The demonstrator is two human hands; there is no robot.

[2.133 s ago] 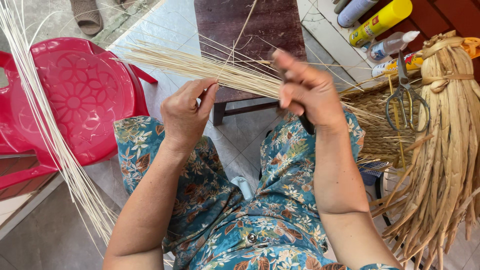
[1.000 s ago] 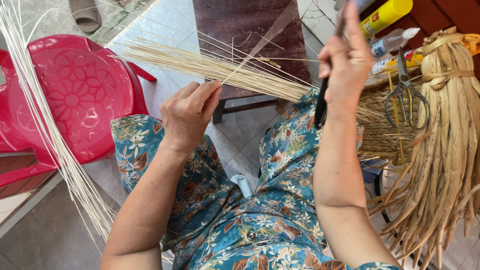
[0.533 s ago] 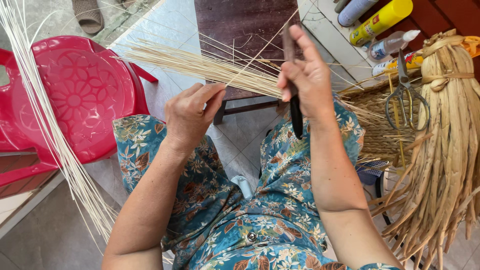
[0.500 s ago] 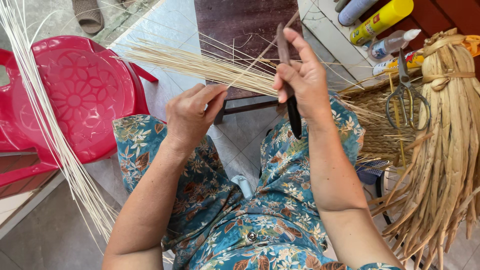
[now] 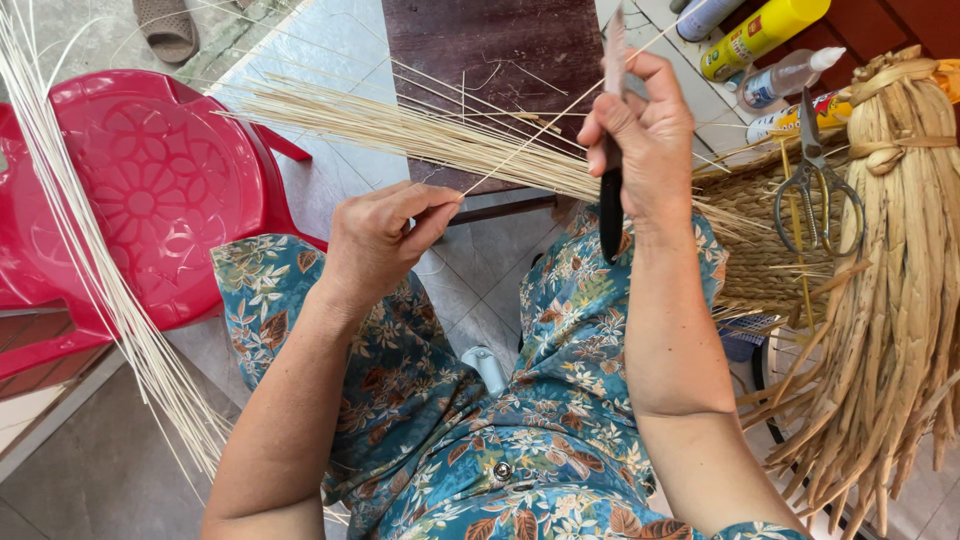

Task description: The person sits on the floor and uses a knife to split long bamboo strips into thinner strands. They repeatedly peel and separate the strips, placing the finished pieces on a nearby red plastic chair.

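Observation:
My left hand (image 5: 385, 237) pinches the near end of a single thin pale stick (image 5: 560, 115) that runs up and to the right. My right hand (image 5: 645, 130) grips a knife (image 5: 611, 195) with a black handle, blade pointing up, and the stick passes by the blade. A bundle of thin pale sticks (image 5: 400, 125) lies across my knees and the dark wooden stool (image 5: 490, 45), fanning out to the left. I wear floral blue clothing.
A red plastic chair (image 5: 140, 190) stands at left with long pale sticks (image 5: 90, 270) leaning over it. At right hang dried straw bundles (image 5: 900, 300), scissors (image 5: 815, 195) on a woven basket (image 5: 750, 250), and bottles (image 5: 765, 35). A sandal (image 5: 165, 25) lies at top left.
My right hand has swung the knife up along the single stick, down toward my lap and up again. My left hand has stayed put, pinching the stick's end.

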